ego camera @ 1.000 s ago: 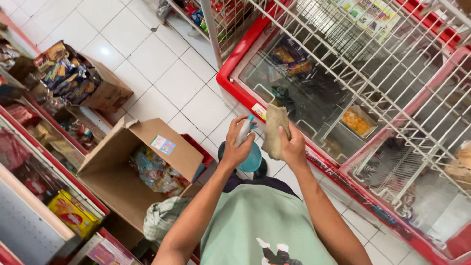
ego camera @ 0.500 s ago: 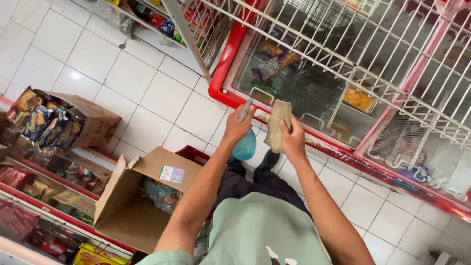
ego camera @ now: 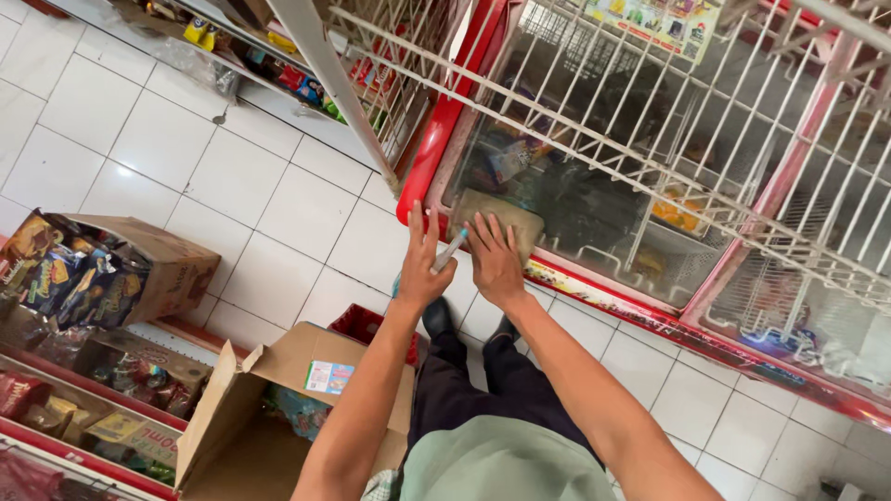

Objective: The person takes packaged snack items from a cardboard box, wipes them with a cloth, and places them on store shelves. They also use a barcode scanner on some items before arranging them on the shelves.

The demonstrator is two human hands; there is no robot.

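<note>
The flat tan cloth (ego camera: 497, 215), held up before the chest half a second ago, is now pressed onto the red-framed freezer's glass lid (ego camera: 594, 195) by the flattened right hand (ego camera: 495, 264) (fingers spread), while a slim pale spray nozzle (ego camera: 451, 249) is pinched in the left hand (ego camera: 422, 269).

An open cardboard box (ego camera: 269, 408) stood on the white tiled floor (ego camera: 139, 139) below me, a red crate (ego camera: 367, 325) beside it. Another box of snack packets (ego camera: 102, 269) lay left. A white wire rack (ego camera: 650, 121) covered the red-rimmed freezer (ego camera: 445, 130).
</note>
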